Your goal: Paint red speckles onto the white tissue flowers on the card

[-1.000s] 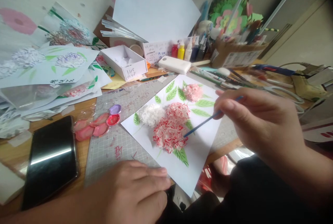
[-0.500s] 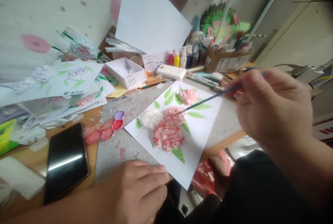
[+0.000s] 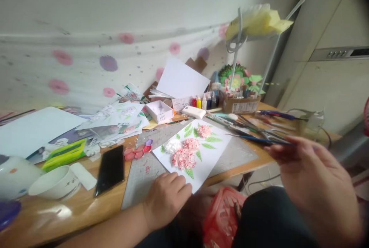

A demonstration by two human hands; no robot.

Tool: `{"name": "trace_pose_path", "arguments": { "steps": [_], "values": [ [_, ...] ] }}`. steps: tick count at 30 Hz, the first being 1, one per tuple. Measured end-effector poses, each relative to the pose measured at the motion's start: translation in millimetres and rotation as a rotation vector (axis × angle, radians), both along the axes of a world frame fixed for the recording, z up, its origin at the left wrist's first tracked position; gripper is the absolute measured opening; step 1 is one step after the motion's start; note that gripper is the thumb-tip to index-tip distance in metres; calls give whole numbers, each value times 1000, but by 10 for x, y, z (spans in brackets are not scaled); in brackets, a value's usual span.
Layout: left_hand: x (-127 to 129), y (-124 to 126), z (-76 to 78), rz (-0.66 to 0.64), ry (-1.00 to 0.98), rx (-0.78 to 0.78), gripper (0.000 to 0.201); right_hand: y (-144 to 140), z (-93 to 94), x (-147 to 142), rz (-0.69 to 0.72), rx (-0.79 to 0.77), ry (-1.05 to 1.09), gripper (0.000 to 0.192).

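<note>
A white sheet of paper (image 3: 215, 159) lies slanted on a grey cutting mat (image 3: 230, 157). It carries painted green leaves and raised crumpled flowers: a large red-tipped flower (image 3: 183, 158), a smaller red-tipped one above it, a white flower (image 3: 173, 146) and a pink flower (image 3: 204, 131). My left hand (image 3: 170, 196) rests at the sheet's lower left edge, fingers curled over it and their undersides hidden. Off to the right, my right hand (image 3: 314, 178) is raised, closed round a thin blue paintbrush (image 3: 259, 138). The brush tip points left, over the sheet's right side and apart from the flowers.
Left of the mat lie pink and red paint dishes (image 3: 138, 151), a black phone (image 3: 111, 169) and a white bowl (image 3: 56, 182). Behind stand a small white box (image 3: 160, 111), paint bottles (image 3: 198, 102) and a cardboard box (image 3: 242, 105). A red bag (image 3: 220, 217) hangs below the table edge.
My right hand has drawn the paintbrush back to the right, off the middle red-tipped flower. My left hand's fingers are more curled. The view has tilted up, showing more wall and table.
</note>
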State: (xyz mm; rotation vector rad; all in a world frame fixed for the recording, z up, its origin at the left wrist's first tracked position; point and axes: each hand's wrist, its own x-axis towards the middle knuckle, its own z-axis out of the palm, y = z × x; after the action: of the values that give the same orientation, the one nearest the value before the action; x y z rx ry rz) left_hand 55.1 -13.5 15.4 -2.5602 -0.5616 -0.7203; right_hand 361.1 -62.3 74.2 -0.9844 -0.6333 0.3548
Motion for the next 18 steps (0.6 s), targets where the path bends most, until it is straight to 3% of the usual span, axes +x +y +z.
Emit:
{"name": "trace_pose_path", "arguments": {
  "steps": [6, 9, 13, 18],
  "values": [
    [283, -263, -70, 129, -210, -53, 28, -430, -335, -302, 217, -122, -246, 26],
    [511, -431, -161, 143, -273, -75, 30, -549, -537, -539, 285, -215, -180, 33],
    [745, -575, -249, 167, -326, -99, 31, -569, -726, -774, 215, -223, -105, 40],
    [835, -596, -288, 180, -358, -116, 30, -544, -830, -793, 84, -208, -133, 47]
  ]
}}
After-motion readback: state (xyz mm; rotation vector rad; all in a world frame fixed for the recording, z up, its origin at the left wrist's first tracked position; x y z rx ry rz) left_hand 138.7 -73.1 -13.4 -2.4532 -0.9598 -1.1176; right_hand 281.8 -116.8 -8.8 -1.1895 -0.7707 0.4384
